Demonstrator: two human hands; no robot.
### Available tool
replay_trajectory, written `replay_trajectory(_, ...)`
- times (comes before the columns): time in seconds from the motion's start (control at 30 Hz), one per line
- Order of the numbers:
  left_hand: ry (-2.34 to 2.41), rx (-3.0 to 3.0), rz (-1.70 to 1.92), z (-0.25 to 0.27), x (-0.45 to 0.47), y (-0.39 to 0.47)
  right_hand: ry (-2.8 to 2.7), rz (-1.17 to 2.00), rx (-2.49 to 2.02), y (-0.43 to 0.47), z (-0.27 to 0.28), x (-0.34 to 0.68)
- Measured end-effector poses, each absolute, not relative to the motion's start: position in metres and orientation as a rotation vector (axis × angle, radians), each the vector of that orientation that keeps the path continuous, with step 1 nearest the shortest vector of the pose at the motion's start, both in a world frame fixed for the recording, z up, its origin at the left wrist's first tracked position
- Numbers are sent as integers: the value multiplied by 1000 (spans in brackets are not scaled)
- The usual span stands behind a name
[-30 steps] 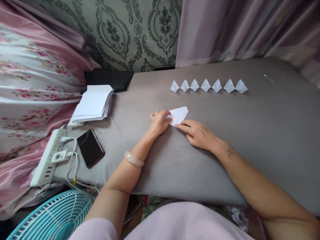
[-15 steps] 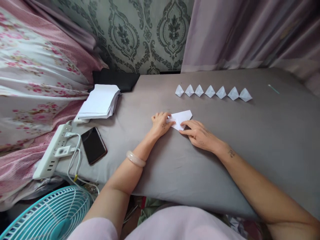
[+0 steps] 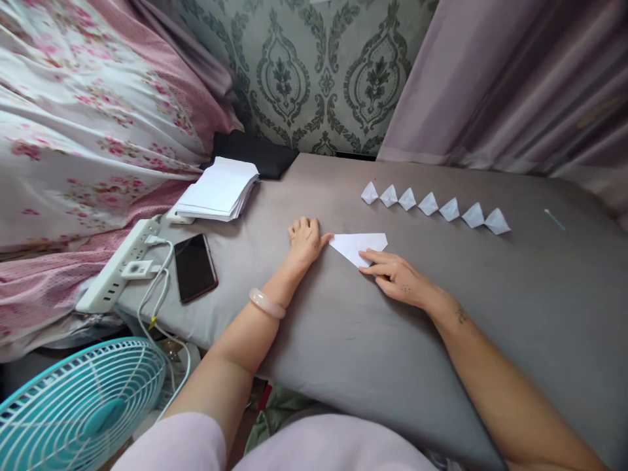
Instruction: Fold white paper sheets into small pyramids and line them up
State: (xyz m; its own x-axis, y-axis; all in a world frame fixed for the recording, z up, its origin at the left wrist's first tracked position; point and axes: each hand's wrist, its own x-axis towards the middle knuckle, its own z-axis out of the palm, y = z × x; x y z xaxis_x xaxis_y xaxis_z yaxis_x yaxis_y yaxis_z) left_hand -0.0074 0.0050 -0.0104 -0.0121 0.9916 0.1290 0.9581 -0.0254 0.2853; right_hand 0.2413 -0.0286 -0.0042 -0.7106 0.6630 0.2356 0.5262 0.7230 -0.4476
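A white folded paper (image 3: 357, 246), triangular and flat, lies on the grey cloth-covered surface (image 3: 490, 307). My left hand (image 3: 304, 239) rests just left of the paper's left tip, fingers curled, thumb touching that tip. My right hand (image 3: 395, 278) presses its fingertips on the paper's lower right edge. Behind them stands a row of several small folded white paper pieces (image 3: 434, 206).
A stack of white paper sheets (image 3: 218, 190) lies at the back left, a black phone (image 3: 195, 267) and a white power strip (image 3: 118, 268) with cables nearer. A teal fan (image 3: 78, 405) is at the lower left. Floral bedding and curtains border the surface.
My left hand slid off the paper to its left tip. The paper now lies flatter and more exposed. The camera view shifted left and down.
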Motion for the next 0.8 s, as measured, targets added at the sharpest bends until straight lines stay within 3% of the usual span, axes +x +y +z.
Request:
replay_trajectory(0.13, 2155, 2095, 790, -4, -12, 2, -2516, 471, -950, -33, -5, 239)
replay_trajectory(0.2, 1889, 2196, 883, -4, -6, -2, -2506, 458, -964, -34, -6, 238)
replay_trajectory(0.33, 1258, 2398, 708, -13, 11, -9, -2482, 446, -986, -36, -11, 238)
replay_trajectory(0.8, 1368, 2519, 651, -19, 13, -4, -2511, 307, -1159, -65, -7, 200)
